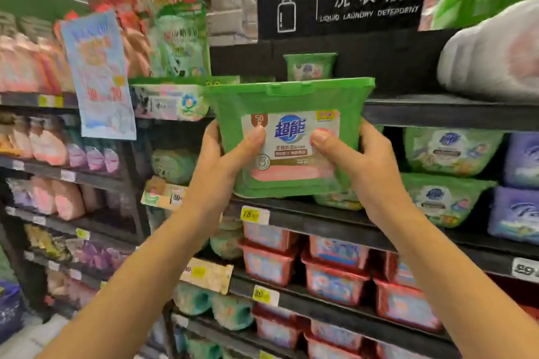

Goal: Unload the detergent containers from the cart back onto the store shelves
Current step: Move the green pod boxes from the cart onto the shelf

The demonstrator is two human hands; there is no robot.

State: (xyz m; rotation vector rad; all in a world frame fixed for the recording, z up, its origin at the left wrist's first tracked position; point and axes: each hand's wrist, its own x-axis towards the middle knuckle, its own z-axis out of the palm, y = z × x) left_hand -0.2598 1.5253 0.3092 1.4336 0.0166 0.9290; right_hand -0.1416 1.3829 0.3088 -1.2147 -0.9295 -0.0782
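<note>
The person is holding a green tub [288, 99] up in both hands, straight below the sign [341, 0], about level with the top shelf [437, 114] that is running under the sign. As far as can be told, it is touching no shelf. The left hand [224, 154] is gripping the tub's left side with its thumb lying across the label, and the right hand [361, 160] is gripping the right side the same way. Gripping from both sides is keeping the tub level and its label facing out, probably the way it is meant to sit on display. A small tub [309, 66] is standing on the top shelf directly below the sign, so the held tub is likely heading beside it. Similar green tubs [449, 151] are sitting lower, below and right of the sign. The cart is not showing.
</note>
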